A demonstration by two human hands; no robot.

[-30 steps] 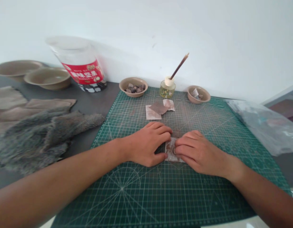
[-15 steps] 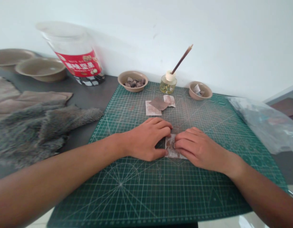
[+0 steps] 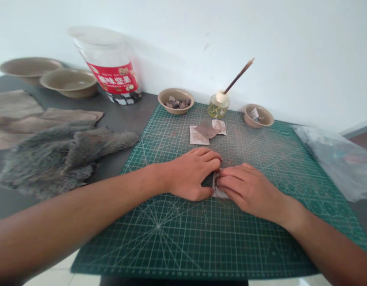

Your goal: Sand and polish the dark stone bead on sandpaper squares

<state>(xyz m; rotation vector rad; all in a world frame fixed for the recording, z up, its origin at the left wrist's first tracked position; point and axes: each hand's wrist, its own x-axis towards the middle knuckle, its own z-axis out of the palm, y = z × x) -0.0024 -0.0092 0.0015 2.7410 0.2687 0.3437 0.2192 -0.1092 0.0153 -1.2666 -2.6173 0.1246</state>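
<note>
Beneath my hands a small square of sandpaper-like sheet (image 3: pixel 215 190), pale with brown smudges, lies flat on the green cutting mat (image 3: pixel 171 238). My left hand (image 3: pixel 195 172) rests at its left edge, thumb and index finger spread apart, their tips at the lower and upper left corners. My right hand (image 3: pixel 246 188) is on top of the square with its fingers bunched and pressed down. Whatever those fingers pinch is hidden. Behind the hands lie several similar squares: a pale one (image 3: pixel 198 139), a brown one (image 3: pixel 206 129) and another pale one (image 3: pixel 221 126).
A bowl of stones (image 3: pixel 176 109) and a smaller bowl (image 3: pixel 257 123) flank a glass jar (image 3: pixel 218 109) holding a brown brush-like stick (image 3: pixel 238 75). Leftward are grey fur (image 3: pixel 49 163), folded cloth (image 3: pixel 67 115), bowls (image 3: pixel 68 89) and a red-labelled tub (image 3: pixel 112 77). Plastic bag (image 3: pixel 341 163) at right.
The view has swung left, so everything appears further right. My right hand has slid left across the square and covers more of it. My left hand keeps its place at the edge.
</note>
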